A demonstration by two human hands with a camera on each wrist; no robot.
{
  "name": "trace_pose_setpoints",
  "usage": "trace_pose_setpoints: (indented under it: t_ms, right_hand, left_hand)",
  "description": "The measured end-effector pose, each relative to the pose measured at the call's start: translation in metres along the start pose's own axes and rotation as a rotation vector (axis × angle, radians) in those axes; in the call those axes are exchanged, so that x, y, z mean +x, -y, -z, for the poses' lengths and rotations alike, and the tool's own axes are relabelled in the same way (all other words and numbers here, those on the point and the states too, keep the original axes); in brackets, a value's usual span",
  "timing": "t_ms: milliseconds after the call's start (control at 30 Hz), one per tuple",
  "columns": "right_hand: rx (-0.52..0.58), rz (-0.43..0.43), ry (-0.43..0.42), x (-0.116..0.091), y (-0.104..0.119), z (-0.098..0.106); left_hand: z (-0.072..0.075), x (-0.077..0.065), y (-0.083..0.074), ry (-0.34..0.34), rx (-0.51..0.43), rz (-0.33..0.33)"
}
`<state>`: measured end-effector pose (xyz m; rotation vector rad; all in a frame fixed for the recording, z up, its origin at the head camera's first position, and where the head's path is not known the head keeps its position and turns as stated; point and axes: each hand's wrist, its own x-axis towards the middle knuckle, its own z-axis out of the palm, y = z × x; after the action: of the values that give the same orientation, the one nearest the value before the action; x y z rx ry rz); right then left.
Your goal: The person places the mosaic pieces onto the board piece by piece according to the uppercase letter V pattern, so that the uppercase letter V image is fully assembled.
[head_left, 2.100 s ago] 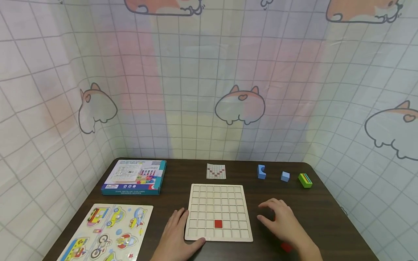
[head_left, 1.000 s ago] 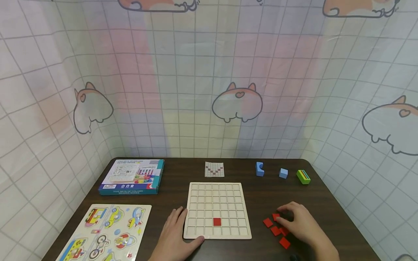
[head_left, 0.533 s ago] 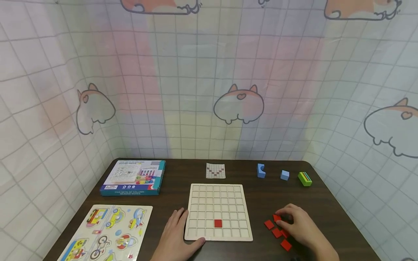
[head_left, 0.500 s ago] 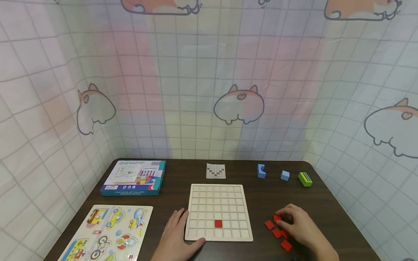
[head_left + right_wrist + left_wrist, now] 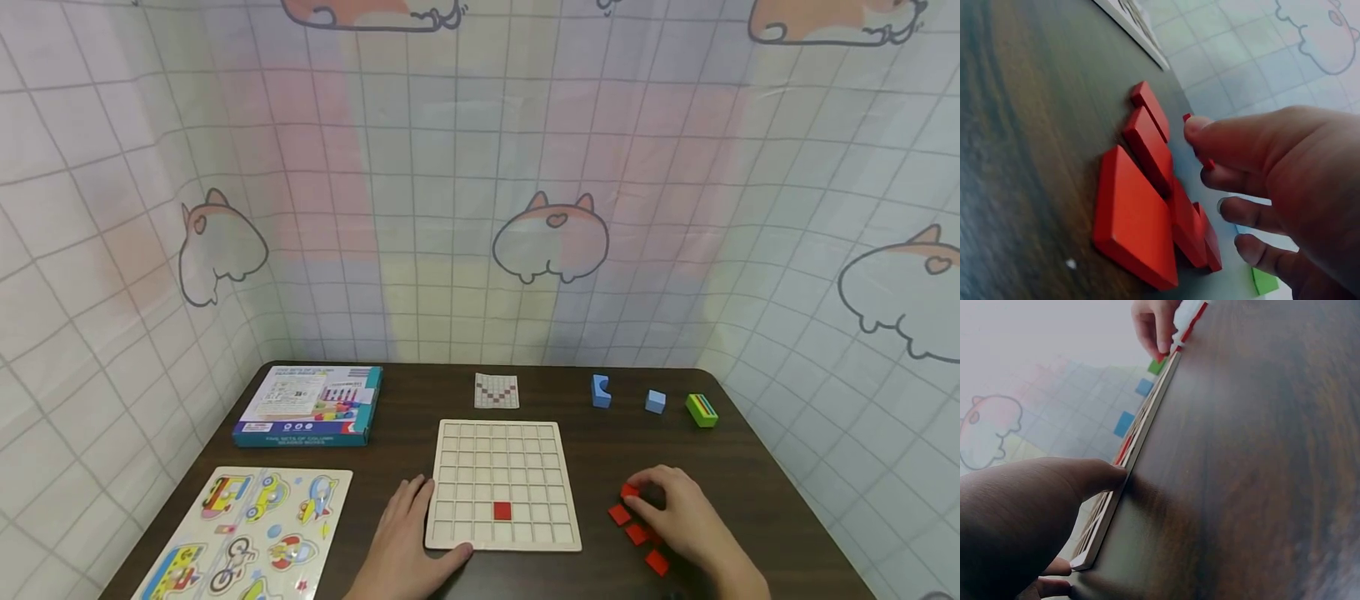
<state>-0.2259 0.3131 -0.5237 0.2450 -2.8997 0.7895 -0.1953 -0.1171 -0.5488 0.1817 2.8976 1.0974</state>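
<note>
A pale wooden grid board (image 5: 491,454) lies in the middle of the table in the head view, one red square tile (image 5: 502,510) set in its second row from the front. My left hand (image 5: 401,537) rests at the board's front left corner, straight fingers along the left side and thumb (image 5: 1094,477) on the front edge. To the right of the board, my right hand (image 5: 686,517) pinches another red tile (image 5: 1210,164) between thumb and finger, raised over the table. Several loose red tiles (image 5: 1135,225) lie under and beside that hand.
Behind the board lies a small pattern card (image 5: 497,391). A blue arch block (image 5: 600,391), a blue cube (image 5: 655,402) and a green striped block (image 5: 702,411) stand back right. At the left are a flat toy box (image 5: 300,408) and a vehicle picture puzzle (image 5: 247,533).
My right hand has moved from beside the board back over the loose tiles, pinched one and lifted it slightly, shifting a little left. The left hand stays at the board's corner.
</note>
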Motion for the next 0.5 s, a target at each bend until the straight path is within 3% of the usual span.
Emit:
trace_pose_setpoints:
  t_ms: [500]
  right_hand:
    - [0.005, 0.112, -0.003, 0.014, 0.04, -0.022]
  left_hand:
    - [-0.002, -0.002, -0.001, -0.032, 0.027, -0.01]
